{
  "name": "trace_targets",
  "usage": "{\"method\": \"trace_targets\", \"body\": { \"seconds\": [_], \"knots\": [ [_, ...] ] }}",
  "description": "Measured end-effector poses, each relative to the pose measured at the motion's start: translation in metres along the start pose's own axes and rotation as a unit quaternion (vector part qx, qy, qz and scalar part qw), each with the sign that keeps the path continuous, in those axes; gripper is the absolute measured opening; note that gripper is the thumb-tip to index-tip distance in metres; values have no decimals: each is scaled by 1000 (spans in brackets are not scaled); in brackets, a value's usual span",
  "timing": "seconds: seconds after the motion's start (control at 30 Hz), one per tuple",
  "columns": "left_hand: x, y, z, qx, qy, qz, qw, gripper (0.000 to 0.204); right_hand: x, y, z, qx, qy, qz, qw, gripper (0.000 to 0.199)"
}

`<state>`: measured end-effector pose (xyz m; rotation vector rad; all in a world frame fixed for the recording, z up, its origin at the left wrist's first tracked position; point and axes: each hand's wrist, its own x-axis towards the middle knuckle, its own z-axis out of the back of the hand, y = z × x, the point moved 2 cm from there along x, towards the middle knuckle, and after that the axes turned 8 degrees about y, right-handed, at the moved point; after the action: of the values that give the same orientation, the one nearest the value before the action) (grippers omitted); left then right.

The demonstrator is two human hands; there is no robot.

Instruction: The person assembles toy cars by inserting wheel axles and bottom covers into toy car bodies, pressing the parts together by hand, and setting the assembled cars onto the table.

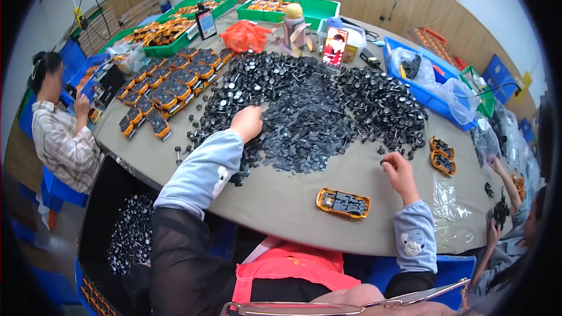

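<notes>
Pinching with fingertips nearly together, the right hand (400, 172) appears to have a small black wheel part (381, 151) in its grip. The left hand (247, 123) curls at the heaped black parts (307, 123); its grip's opening and contents cannot be told. An orange shell (344, 203) lies toward the near edge of the table (281, 210), presumably for easy reach by both hands.

**Lettering present, none legible**

At one o'clock, the lit phone (335, 47) shows blurred small marks; at eleven, an upright dark-framed panel (206, 23) carries tiny print; at six, the red apron (291, 275) bears indistinct yellow lettering.
</notes>
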<state>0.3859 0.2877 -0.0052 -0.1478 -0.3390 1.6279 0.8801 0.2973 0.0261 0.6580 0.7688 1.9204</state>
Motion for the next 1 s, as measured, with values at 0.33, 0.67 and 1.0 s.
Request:
{"method": "trace_targets", "body": {
  "seconds": [0.33, 0.67, 1.0],
  "knots": [
    [-126, -112, 54, -137, 5, -210, 968, 18, -95, 14, -19, 180, -20, -143, 973, 12],
    [-167, -166, 9, -238, 106, -249, 933, 53, -114, 48, -47, 157, -18, -63, 985, 16],
    [-150, -197, -14, -239, 186, -260, 917, 70, -112, 59, -48, 154, 5, -84, 984, 17]
  ]
}}
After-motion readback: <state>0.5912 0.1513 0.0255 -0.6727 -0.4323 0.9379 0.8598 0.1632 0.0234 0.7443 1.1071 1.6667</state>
